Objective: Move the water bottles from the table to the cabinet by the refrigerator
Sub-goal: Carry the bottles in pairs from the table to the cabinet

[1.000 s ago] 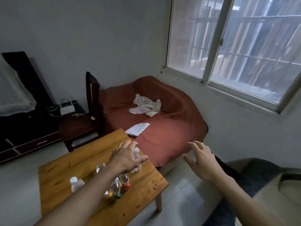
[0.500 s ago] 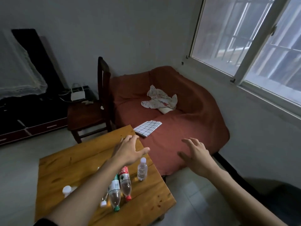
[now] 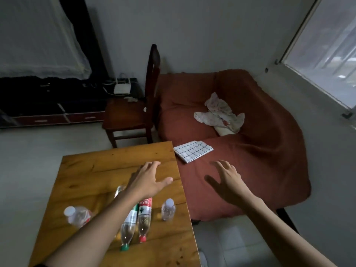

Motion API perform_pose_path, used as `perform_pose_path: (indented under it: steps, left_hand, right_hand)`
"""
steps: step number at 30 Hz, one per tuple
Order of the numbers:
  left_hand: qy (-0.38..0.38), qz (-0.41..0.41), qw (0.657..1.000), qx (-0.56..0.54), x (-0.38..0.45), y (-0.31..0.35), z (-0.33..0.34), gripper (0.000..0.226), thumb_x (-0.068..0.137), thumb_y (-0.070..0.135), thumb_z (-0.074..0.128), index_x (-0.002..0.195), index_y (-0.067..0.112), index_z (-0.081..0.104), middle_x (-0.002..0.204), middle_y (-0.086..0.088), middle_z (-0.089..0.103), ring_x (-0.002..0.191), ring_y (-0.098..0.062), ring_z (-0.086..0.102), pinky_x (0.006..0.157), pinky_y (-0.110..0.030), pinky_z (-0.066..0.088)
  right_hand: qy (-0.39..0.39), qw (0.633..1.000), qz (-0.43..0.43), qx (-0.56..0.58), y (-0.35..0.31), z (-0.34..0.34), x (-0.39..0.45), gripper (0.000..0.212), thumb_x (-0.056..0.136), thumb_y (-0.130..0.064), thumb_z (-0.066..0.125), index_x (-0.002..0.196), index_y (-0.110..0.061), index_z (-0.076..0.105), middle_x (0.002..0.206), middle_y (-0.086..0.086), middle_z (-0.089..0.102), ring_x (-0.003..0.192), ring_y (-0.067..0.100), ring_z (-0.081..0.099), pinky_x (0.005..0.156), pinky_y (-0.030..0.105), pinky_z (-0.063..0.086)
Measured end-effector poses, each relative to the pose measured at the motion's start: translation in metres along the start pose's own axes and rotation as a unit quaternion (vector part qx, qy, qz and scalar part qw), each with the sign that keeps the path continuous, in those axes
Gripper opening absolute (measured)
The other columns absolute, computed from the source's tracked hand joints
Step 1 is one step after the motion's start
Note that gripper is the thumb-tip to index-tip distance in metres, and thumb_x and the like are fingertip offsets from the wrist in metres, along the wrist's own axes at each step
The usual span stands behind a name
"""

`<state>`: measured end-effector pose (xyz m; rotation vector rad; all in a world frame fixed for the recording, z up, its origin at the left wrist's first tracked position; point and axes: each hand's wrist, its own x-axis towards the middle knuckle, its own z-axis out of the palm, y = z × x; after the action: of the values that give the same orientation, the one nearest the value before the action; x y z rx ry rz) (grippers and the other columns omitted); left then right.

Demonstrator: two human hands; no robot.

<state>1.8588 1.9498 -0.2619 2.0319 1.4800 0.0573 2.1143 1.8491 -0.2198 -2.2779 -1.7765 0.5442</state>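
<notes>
Several clear water bottles are on the wooden table [image 3: 92, 170]. A small white-capped bottle [image 3: 168, 209] stands upright near the right edge. A red-capped bottle [image 3: 144, 218] and a green-capped bottle [image 3: 128, 231] lie side by side. Another white-capped bottle [image 3: 77, 216] lies at the left, and one more bottle [image 3: 119, 189] shows partly behind my forearm. My left hand [image 3: 149, 180] hovers open above the table, beyond the bottles, holding nothing. My right hand [image 3: 227, 180] is open and spread over the red sofa, empty.
A red-covered sofa [image 3: 260, 151] touches the table's right side, with a checked cloth [image 3: 192, 154] and a crumpled cloth [image 3: 219, 116] on it. A dark wooden chair [image 3: 131, 114] stands behind the table. A low dark cabinet [image 3: 48, 105] lines the left wall. A window [image 3: 327, 54] is at right.
My view has turned left and down, so the table and bottles sit more centred. Both hands have stayed open and extended, the left drifting over the table's far half.
</notes>
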Motion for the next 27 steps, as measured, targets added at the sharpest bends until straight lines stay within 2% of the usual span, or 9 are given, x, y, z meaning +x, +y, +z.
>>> perform_pose_path:
  steps: [4,14,20,24,27]
  left_hand:
    - [0.022,-0.087,0.996,0.007,-0.006,0.008,0.011,0.083,0.078,0.082,0.047,0.145,0.038,0.027,0.158,0.003,0.030,0.140,-0.025,0.037,0.107,-0.055,0.040]
    - [0.058,-0.210,0.976,-0.022,-0.043,0.017,0.031,0.083,0.082,0.079,0.046,0.148,0.033,0.027,0.159,0.004,0.028,0.141,-0.023,0.037,0.109,-0.049,0.036]
    - [0.077,-0.223,0.971,-0.029,-0.057,-0.003,0.045,0.080,0.082,0.079,0.045,0.146,0.033,0.033,0.152,0.006,0.041,0.136,-0.023,0.042,0.106,-0.043,0.038]
    - [0.073,-0.234,0.968,-0.061,-0.057,-0.022,0.068,0.073,0.080,0.076,0.052,0.138,0.032,0.039,0.141,0.003,0.051,0.124,-0.022,0.050,0.095,-0.035,0.044]
    - [0.056,-0.232,0.968,-0.073,-0.056,-0.029,0.089,0.069,0.080,0.075,0.054,0.133,0.032,0.041,0.133,0.003,0.056,0.115,-0.022,0.055,0.092,-0.036,0.048]
  right_hand:
    - [-0.057,0.997,-0.051,-0.002,0.019,0.005,0.037,0.064,0.094,-0.056,0.050,0.146,-0.021,0.037,0.150,0.005,0.038,0.134,0.032,0.037,0.104,0.052,0.042]
    - [-0.144,0.979,-0.147,0.014,0.022,0.013,0.087,0.052,0.093,-0.049,0.052,0.139,-0.027,0.042,0.137,0.001,0.046,0.127,0.031,0.042,0.097,0.050,0.043]
    - [-0.166,0.974,-0.156,0.007,0.012,0.033,0.088,0.057,0.094,-0.049,0.051,0.144,-0.024,0.039,0.145,0.002,0.043,0.130,0.031,0.041,0.101,0.054,0.042]
    - [-0.182,0.970,-0.159,-0.007,0.015,0.053,0.090,0.059,0.094,-0.049,0.051,0.145,-0.023,0.038,0.149,0.004,0.041,0.135,0.032,0.038,0.105,0.054,0.040]
    - [-0.200,0.966,-0.159,-0.020,0.023,0.068,0.087,0.057,0.093,-0.050,0.050,0.143,-0.025,0.040,0.148,0.003,0.042,0.134,0.031,0.040,0.106,0.051,0.039]
